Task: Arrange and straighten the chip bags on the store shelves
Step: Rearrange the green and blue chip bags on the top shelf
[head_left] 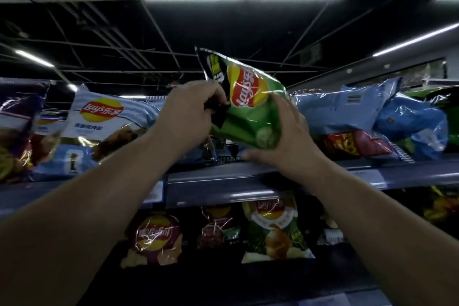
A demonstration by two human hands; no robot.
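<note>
Your left hand (196, 109) pinches the dark edge of the glossy green foil chip bag (250, 112), right hand (285, 136) curls round its base; likely light, slick, crushable, so grip seams

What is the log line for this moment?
left hand: grips green chip bag | right hand: cups bottom | bag tilted above shelf

Green Lay's bag (248, 109) w/ black top corner is held up over the front edge of the top shelf (248, 177), tilted so the logo reads sideways. Left hand (196, 109) pinches its dark side and right hand (289, 136) wraps its lower end. Light-blue bag (99, 119) leans at left. Blue bags (347, 109) lie flat in a heap at right. On the shelf below, a maroon bag (156, 238) and a green-white bag (273, 228) stand upright.
</note>
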